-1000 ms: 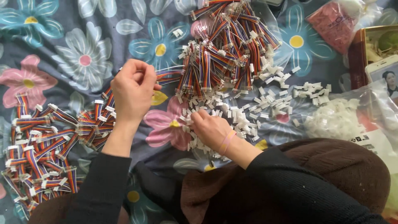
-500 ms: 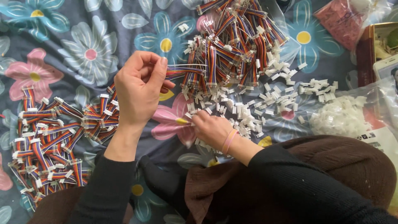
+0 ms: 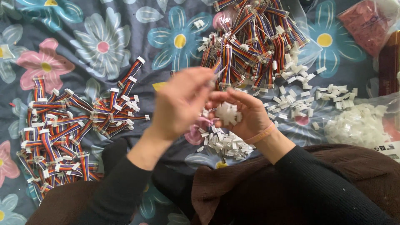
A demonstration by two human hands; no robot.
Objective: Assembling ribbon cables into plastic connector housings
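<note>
Head view: the left hand (image 3: 179, 104) pinches the end of a thin cable (image 3: 219, 71) between closed fingers; the picture is blurred there. The right hand (image 3: 243, 112) is cupped around a bunch of white plugs (image 3: 227, 113), fingers half closed. At 9 o'clock lies a spread of cables with plugs on (image 3: 62, 125) (probably finished). At 12 o'clock lies a big heap (image 3: 254, 41), which I judge is still to do, so perhaps half remains. Loose plugs (image 3: 308, 100) crowd 3 o'clock; the flowered bedsheet (image 3: 104, 41) at 11 o'clock gives room.

A floral bedsheet (image 3: 104, 25) carries 2 ribbon-cable piles (image 3: 58, 125) and white connectors (image 3: 304, 104).
</note>
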